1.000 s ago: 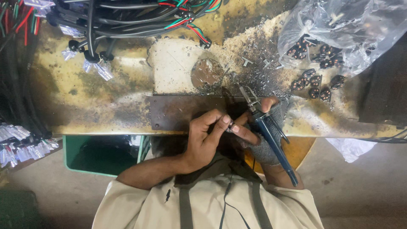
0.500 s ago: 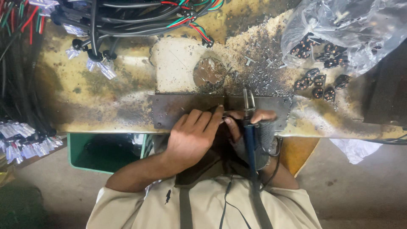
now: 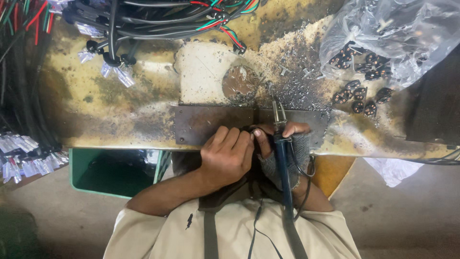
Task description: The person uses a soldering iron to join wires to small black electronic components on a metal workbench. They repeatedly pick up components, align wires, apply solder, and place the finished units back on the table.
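Note:
My left hand [image 3: 227, 154] is curled into a fist at the near edge of a dark metal plate [image 3: 206, 122], its fingertips pinched on a small dark part [image 3: 250, 129]. My right hand [image 3: 287, 148], in a grey fingerless glove, presses against it and grips a blue-handled plier-like tool [image 3: 281, 163]. The tool's metal jaws [image 3: 278, 112] point away from me and rest over the plate. Its handle runs back towards my chest. What lies between the two thumbs is mostly hidden.
The worn yellow bench top [image 3: 120, 96] carries metal filings and a round disc [image 3: 240, 82]. A clear plastic bag [image 3: 397, 33] and loose black round connectors [image 3: 359, 93] lie at the right. Cable bundles [image 3: 143, 19] hang at the left, and a green bin [image 3: 115, 168] sits below.
The tool has swung from a rightward tilt to pointing straight ahead. Both hands have closed up together at the plate's near edge, and my left fist now covers the part.

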A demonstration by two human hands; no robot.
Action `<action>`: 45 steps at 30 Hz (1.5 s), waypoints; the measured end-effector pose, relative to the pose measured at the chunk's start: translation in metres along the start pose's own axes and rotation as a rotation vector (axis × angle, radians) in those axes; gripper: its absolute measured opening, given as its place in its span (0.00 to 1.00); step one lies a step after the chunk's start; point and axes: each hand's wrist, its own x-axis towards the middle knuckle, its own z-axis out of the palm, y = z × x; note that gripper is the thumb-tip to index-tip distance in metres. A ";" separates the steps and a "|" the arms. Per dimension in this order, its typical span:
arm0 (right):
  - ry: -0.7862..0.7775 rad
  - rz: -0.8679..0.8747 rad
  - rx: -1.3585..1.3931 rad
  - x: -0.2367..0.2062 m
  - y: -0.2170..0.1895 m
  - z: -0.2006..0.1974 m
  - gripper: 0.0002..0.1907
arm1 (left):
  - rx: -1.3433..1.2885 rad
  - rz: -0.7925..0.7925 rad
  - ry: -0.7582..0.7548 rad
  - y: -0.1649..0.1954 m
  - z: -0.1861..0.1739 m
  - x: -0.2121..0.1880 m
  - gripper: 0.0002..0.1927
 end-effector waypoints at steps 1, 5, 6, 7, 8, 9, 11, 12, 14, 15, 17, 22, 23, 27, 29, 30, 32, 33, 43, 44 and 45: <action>0.020 0.023 0.003 -0.002 0.001 0.001 0.05 | -0.022 -0.015 0.029 0.002 0.004 -0.001 0.08; -0.175 0.296 0.462 -0.013 0.012 0.011 0.06 | -0.102 -0.039 0.136 0.008 0.016 -0.003 0.10; -0.157 0.334 0.579 -0.016 0.015 0.014 0.08 | -0.126 -0.048 0.150 0.009 0.018 -0.004 0.10; -0.135 0.372 0.694 -0.018 0.018 0.015 0.11 | -0.153 -0.053 0.166 0.009 0.019 -0.004 0.10; -0.110 0.360 0.678 -0.020 0.020 0.016 0.08 | -0.181 -0.057 0.180 0.010 0.021 -0.003 0.10; -0.087 0.351 0.661 -0.021 0.022 0.015 0.05 | -0.211 -0.061 0.178 0.010 0.022 -0.003 0.10; -0.027 0.205 0.470 -0.022 0.024 0.012 0.03 | -0.265 -0.072 0.179 0.010 0.023 -0.002 0.09; 0.009 0.070 0.294 -0.022 0.024 0.009 0.03 | -0.291 -0.094 0.182 0.011 0.023 -0.002 0.10; 0.085 -0.110 0.091 -0.019 0.021 0.004 0.04 | -0.343 -0.137 0.187 0.012 0.024 -0.001 0.11; 0.127 -0.158 0.064 -0.018 0.018 0.001 0.04 | -0.381 -0.168 0.175 0.012 0.024 -0.001 0.11; 0.120 -0.066 0.186 -0.015 0.012 -0.003 0.03 | -0.458 -0.230 0.143 0.014 0.022 -0.001 0.12; -0.086 0.306 0.498 -0.008 0.007 -0.017 0.02 | -0.674 -0.379 0.033 0.017 0.013 0.006 0.12; -0.086 0.289 0.508 -0.006 0.008 -0.019 0.02 | -0.696 -0.395 -0.001 0.016 0.009 0.008 0.12; 0.033 0.163 0.389 -0.002 0.008 -0.018 0.05 | -0.580 -0.281 -0.166 0.005 -0.011 0.018 0.13; 0.081 0.213 0.457 -0.002 0.007 -0.013 0.09 | -0.460 -0.250 -0.193 0.001 -0.020 0.021 0.12; 0.075 0.305 0.595 -0.001 0.007 -0.013 0.14 | -0.457 -0.249 -0.195 -0.001 -0.021 0.023 0.11; 0.046 0.309 0.605 -0.001 0.008 -0.012 0.14 | -0.450 -0.249 -0.196 -0.004 -0.022 0.026 0.11; 0.028 0.221 0.476 -0.001 0.009 -0.014 0.09 | -0.498 -0.245 -0.182 -0.004 -0.021 0.027 0.10; 0.045 0.353 1.152 0.002 0.024 -0.008 0.28 | -0.694 -0.277 -0.096 -0.008 0.009 0.014 0.06; 0.044 0.391 1.170 0.001 0.025 -0.008 0.28 | -0.693 -0.264 -0.092 -0.009 0.011 0.013 0.06; 0.041 0.429 1.188 0.000 0.025 -0.008 0.28 | -0.705 -0.274 -0.097 -0.010 0.012 0.013 0.06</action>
